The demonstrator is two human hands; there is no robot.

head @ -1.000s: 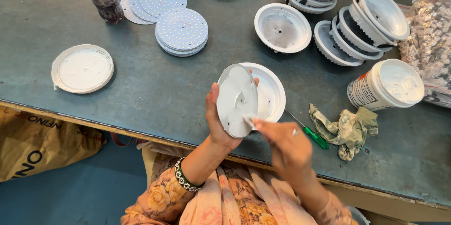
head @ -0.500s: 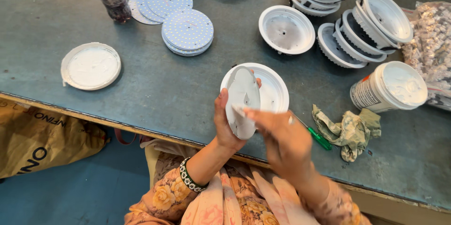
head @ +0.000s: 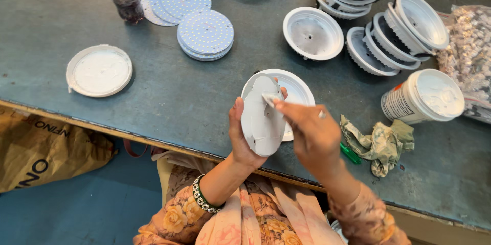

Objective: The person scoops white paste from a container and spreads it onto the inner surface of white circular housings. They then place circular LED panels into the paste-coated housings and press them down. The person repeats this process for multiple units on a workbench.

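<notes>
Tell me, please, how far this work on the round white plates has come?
Done: cannot tell; no plate looks finished. In hand: the left hand holds one round white plate upright while the right hand spreads white paste on it. Left: dotted discs and empty white housings wait on the table, beside the open paste tub.

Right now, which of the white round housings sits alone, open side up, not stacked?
The single housing left of the leaning stacks; it lies flat, apart from them.
</notes>
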